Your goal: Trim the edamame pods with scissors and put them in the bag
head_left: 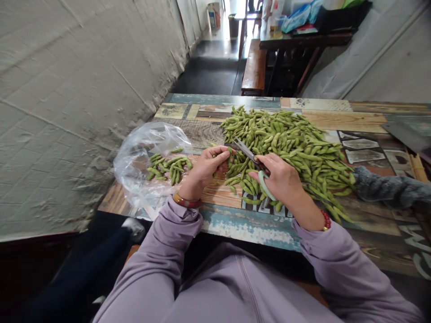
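My left hand [213, 162] is closed in a pinch on a green soybean pod [230, 151], just left of the big heap. In my right hand [281, 177] is a pair of scissors [245, 149] with pale green handles, its blades pointing up and left toward the pod. The blades look slightly parted. A large heap of soybean pods [279, 139] spreads over the table behind and to the right of both hands. To the left, a smaller group of pods [170, 168] lies on a clear plastic bag [134, 150].
The patterned wooden table [222, 220] runs across in front of me. A white textured wall [84, 98] rises close on the left. At the right edge, a grey fuzzy sleeve [387, 184] reaches toward the heap. Behind stand a bench [254, 67] and another table [303, 41] with items.
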